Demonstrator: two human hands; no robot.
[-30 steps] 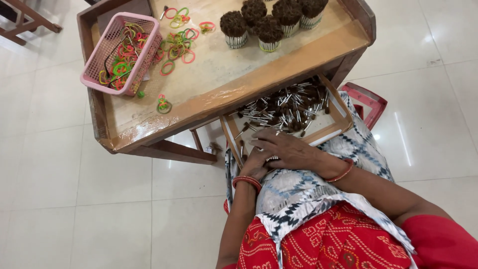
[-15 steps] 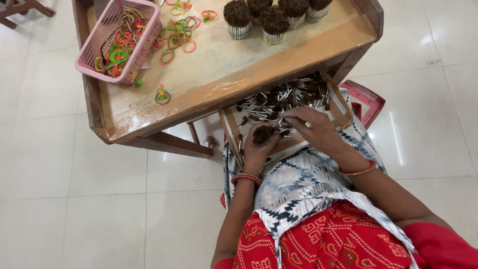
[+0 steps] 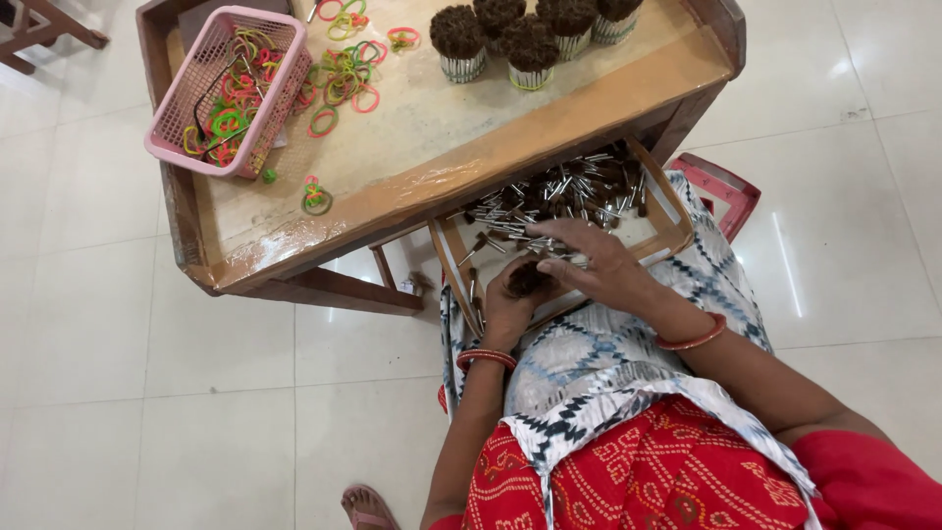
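Observation:
A shallow wooden tray [image 3: 677, 224] rests on my lap, filled with several small sticks with dark brown tips and silvery stems [image 3: 569, 191]. My left hand [image 3: 512, 304] is closed around a small bunch of these sticks [image 3: 530, 279], tips up, at the tray's near edge. My right hand [image 3: 589, 260] lies flat over the loose sticks in the tray, fingers spread and touching them, just beside the bunch.
A low wooden table [image 3: 442, 157] stands ahead with bundled brown-tipped sticks [image 3: 530, 49] upright at the back, a pink basket [image 3: 226, 88] of coloured rubber bands, and loose bands [image 3: 343, 79] beside it. A red stool [image 3: 731, 186] sits at the right on white tile floor.
My right hand has moved from my lap up over the tray's sticks. My left hand has turned up and now shows the bunch of sticks in its grip.

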